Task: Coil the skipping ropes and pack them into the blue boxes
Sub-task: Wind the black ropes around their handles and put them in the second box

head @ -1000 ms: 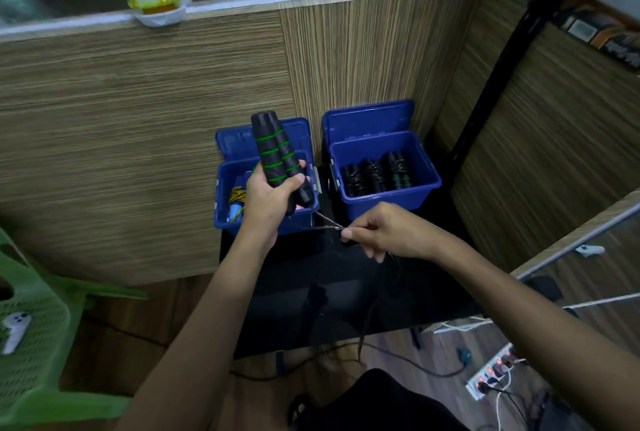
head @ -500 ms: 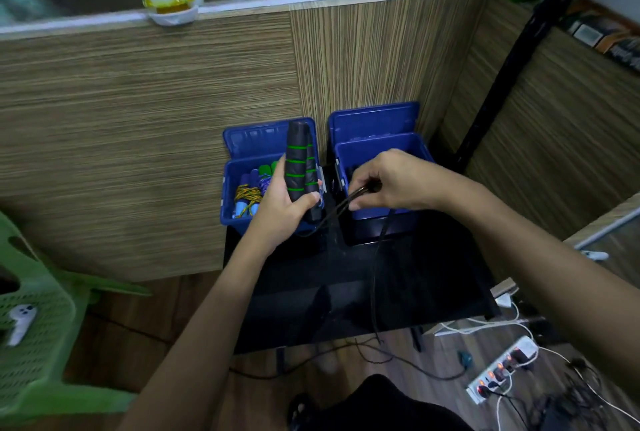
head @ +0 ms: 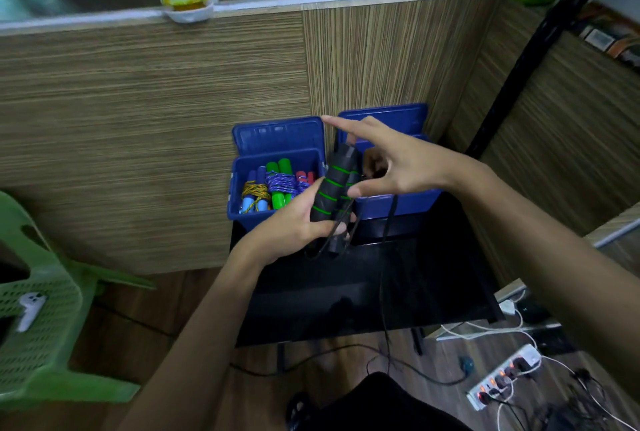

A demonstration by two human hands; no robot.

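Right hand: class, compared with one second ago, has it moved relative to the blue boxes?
Yes. The right hand has moved up and away from the person, from the black table in front of the right blue box to over that box, beside the black-and-green handles.

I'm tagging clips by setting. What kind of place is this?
Probably an office or shop workstation: wood-grain partition panels wall in a small black table, a power strip with cables lies on the wood floor, and a green plastic chair stands alongside.

Dim, flat indoor light leaves the black table [head: 363, 292] nearly featureless with faint reflections, while wide-angle distortion bends the wood partition [head: 156, 112] above it, edges soft.
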